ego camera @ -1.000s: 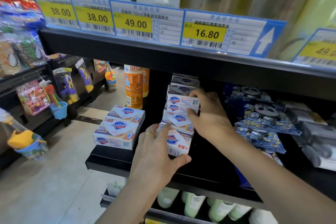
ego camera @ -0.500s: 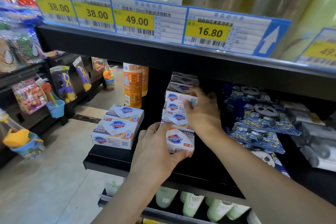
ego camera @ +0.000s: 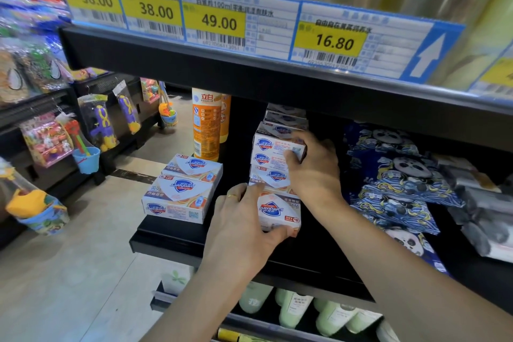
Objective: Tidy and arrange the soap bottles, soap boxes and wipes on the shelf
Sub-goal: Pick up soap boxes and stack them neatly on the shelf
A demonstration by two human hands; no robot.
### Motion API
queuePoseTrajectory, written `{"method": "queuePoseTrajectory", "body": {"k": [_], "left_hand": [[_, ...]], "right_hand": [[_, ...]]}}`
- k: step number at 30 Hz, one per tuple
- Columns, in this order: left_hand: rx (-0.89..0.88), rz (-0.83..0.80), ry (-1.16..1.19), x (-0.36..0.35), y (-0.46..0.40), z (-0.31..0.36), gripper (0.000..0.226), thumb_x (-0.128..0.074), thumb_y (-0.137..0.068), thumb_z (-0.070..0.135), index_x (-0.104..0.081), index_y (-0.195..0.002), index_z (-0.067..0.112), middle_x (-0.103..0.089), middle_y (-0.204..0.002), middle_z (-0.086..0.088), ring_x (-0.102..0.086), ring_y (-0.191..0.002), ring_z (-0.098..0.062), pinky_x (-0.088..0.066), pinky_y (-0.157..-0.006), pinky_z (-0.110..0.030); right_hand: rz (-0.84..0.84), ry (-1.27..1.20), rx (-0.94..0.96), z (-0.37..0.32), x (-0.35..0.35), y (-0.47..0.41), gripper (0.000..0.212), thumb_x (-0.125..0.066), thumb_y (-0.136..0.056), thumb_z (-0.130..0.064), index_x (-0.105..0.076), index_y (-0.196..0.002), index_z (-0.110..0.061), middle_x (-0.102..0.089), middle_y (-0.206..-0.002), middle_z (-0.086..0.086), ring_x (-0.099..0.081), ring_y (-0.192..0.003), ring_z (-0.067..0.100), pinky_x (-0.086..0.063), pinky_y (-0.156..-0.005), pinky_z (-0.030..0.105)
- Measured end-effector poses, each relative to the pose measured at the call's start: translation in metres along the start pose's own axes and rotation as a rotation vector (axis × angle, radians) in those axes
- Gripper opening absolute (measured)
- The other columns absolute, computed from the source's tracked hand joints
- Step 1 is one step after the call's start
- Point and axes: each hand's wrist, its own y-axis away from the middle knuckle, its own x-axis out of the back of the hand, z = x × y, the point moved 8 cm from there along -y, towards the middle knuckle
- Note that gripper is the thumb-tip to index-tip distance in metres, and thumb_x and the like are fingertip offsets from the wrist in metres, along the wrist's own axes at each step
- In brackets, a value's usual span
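Black metal shelf [ego camera: 177, 236] carries everything, front edge toward the camera. Wipes packs [ego camera: 394, 194] (panda print, overlapping and slumped) fill its right part. Two big soap boxes [ego camera: 180, 197] sit at the front-left corner, one behind the other, with orange soap bottles [ego camera: 206, 130] upright behind them toward the back edge. Mid-shelf runs a row of small soap boxes [ego camera: 274, 161], stacked two high at its middle and leaning unevenly.

Left hand [ego camera: 244, 228] grips the front box [ego camera: 279, 211] of that row near the front edge, thumb curled under its near face, fingers over the top. Right hand [ego camera: 313, 172] pinches the upper stacked box [ego camera: 277, 144] further back, fingertips on its right end.

Step in hand looks like squaring up the small-box row. Next move probably calls for pushing both boxes flush with the row, labels facing out, without toppling the stack. Wipes look not yet straightened.
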Motion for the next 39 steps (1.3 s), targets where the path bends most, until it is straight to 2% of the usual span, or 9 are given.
{"method": "queuePoseTrajectory", "body": {"k": [6,11,19,24,28,31,33,37,39], "left_hand": [[-0.012,-0.033,-0.024,0.002,0.000,0.003,0.090,-0.079,-0.082,0.062,-0.032,-0.156,0.041,-0.033,-0.159,0.011,-0.034,-0.139,-0.013,-0.034,-0.112,-0.027],[-0.013,-0.036,-0.024,0.004,0.002,0.004,0.090,-0.078,-0.084,0.058,-0.031,-0.158,0.040,-0.032,-0.159,0.012,-0.033,-0.140,-0.012,-0.035,-0.113,-0.027],[-0.013,-0.038,-0.019,0.012,0.007,0.010,0.086,-0.077,-0.088,0.055,-0.029,-0.158,0.040,-0.021,-0.166,0.010,-0.025,-0.149,-0.013,-0.035,-0.116,-0.029],[-0.140,0.098,-0.092,0.057,0.020,0.022,0.062,-0.069,-0.095,0.043,-0.043,-0.152,0.040,-0.035,-0.159,0.017,-0.034,-0.146,-0.007,-0.041,-0.110,-0.027],[-0.071,0.351,-0.163,0.107,0.025,-0.009,0.046,-0.075,-0.085,0.041,-0.066,-0.128,0.028,-0.063,-0.132,0.004,-0.059,-0.122,-0.025,-0.055,-0.092,-0.045],[0.123,0.249,-0.357,0.109,0.019,-0.045,0.075,-0.062,-0.075,0.074,-0.059,-0.135,0.029,-0.056,-0.143,-0.006,-0.053,-0.127,-0.033,-0.051,-0.095,-0.048],[0.220,0.176,-0.408,0.102,0.016,-0.064,0.085,-0.061,-0.072,0.083,-0.055,-0.140,0.032,-0.052,-0.147,-0.007,-0.050,-0.130,-0.033,-0.046,-0.100,-0.046],[0.226,0.164,-0.346,0.092,0.016,-0.078,0.072,-0.062,-0.069,0.071,-0.056,-0.126,0.027,-0.055,-0.134,-0.005,-0.061,-0.103,-0.035,-0.049,-0.081,-0.040],[0.239,0.176,-0.275,0.094,0.020,-0.085,0.073,-0.056,-0.067,0.068,-0.061,-0.126,0.025,-0.054,-0.135,-0.004,-0.060,-0.103,-0.035,-0.050,-0.083,-0.041]], "right_hand": [[-0.106,0.052,0.014,0.001,-0.006,-0.003,0.053,-0.074,-0.093,-0.019,-0.052,-0.138,-0.035,-0.044,-0.133,0.006,-0.057,-0.112,0.019,-0.047,-0.083,0.025],[-0.100,0.087,0.069,0.004,-0.008,-0.004,0.067,-0.067,-0.089,0.003,-0.049,-0.142,-0.035,-0.044,-0.134,0.007,-0.061,-0.117,0.027,-0.058,-0.091,0.038],[-0.082,0.122,0.073,0.000,-0.006,0.000,0.071,-0.067,-0.089,-0.003,-0.044,-0.146,-0.037,-0.036,-0.140,0.004,-0.059,-0.119,0.027,-0.057,-0.087,0.037],[0.123,-0.052,0.432,-0.051,0.020,0.028,0.039,-0.065,-0.089,-0.008,-0.062,-0.125,-0.023,-0.052,-0.129,0.002,-0.059,-0.113,0.023,-0.056,-0.088,0.040],[-0.247,-0.071,0.676,-0.090,-0.017,0.047,0.016,-0.066,-0.092,-0.018,-0.066,-0.105,-0.026,-0.057,-0.109,-0.009,-0.059,-0.101,0.013,-0.054,-0.085,0.042],[-0.495,0.021,0.677,-0.109,-0.059,0.057,0.019,-0.069,-0.093,-0.020,-0.066,-0.110,-0.028,-0.054,-0.119,-0.009,-0.058,-0.106,0.015,-0.054,-0.090,0.044],[-0.586,0.047,0.626,-0.116,-0.082,0.058,0.025,-0.066,-0.094,-0.015,-0.067,-0.116,-0.027,-0.053,-0.128,-0.006,-0.057,-0.112,0.018,-0.053,-0.094,0.044],[-0.664,0.126,0.523,-0.122,-0.110,0.050,0.027,-0.063,-0.096,-0.013,-0.068,-0.118,-0.026,-0.048,-0.133,-0.003,-0.052,-0.120,0.021,-0.051,-0.102,0.043],[-0.673,0.154,0.497,-0.123,-0.114,0.045,0.024,-0.064,-0.096,-0.015,-0.068,-0.116,-0.028,-0.047,-0.136,-0.004,-0.050,-0.124,0.019,-0.050,-0.104,0.040]]}}
